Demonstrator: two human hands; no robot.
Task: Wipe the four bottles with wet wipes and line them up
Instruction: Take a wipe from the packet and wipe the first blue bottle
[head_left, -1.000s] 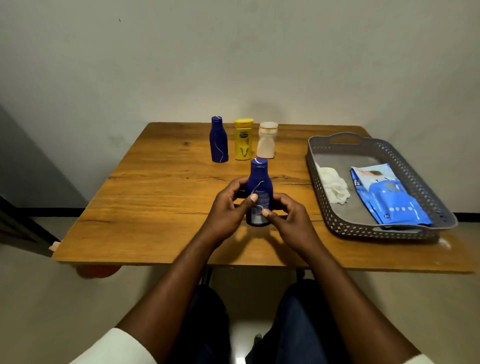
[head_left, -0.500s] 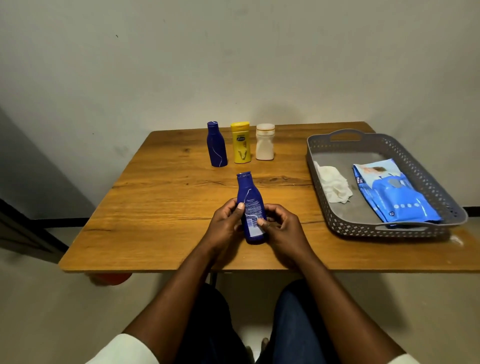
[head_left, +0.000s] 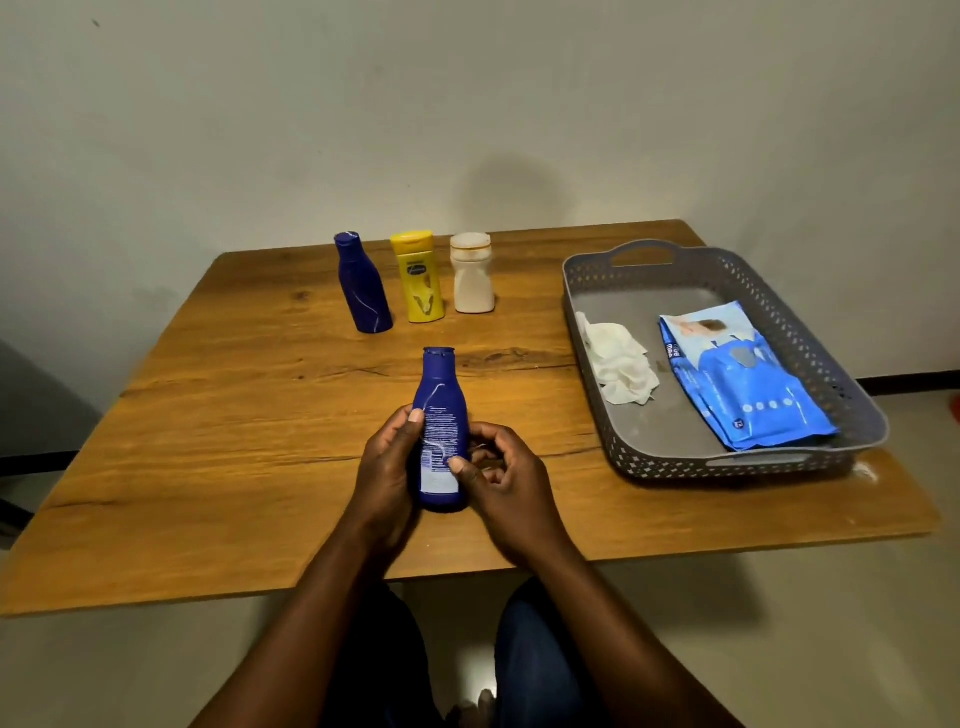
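**Fourth bottle in hand, row of three waiting**

While held just above the near part of the worktop (head_left: 208, 441), stands the dark blue bottle (head_left: 440, 431) nearly upright, label toward the camera, nearer the person than the row and left of the tray (head_left: 852, 415). Wrapped round its lower left side: left hand (head_left: 387, 467), thumb on the label. Pinching its lower right edge with thumb and curled fingers: right hand (head_left: 506, 483). Firm grip on the bottle from both sides, then; no wipe visible in either.

Beyond the held bottle, toward the wall, already lined up side by side: second blue bottle (head_left: 362, 283), yellow bottle (head_left: 420, 278), white bottle (head_left: 471, 274), close together but apart.

Inside the tray, right of the held bottle: crumpled white wipe (head_left: 621, 366) and, just beside it, blue wipes pack (head_left: 737, 379).

Judging by the layout, three bottles look done. Whether the held one is wiped cannot be told. Left, most likely: setting it at one end of the row.
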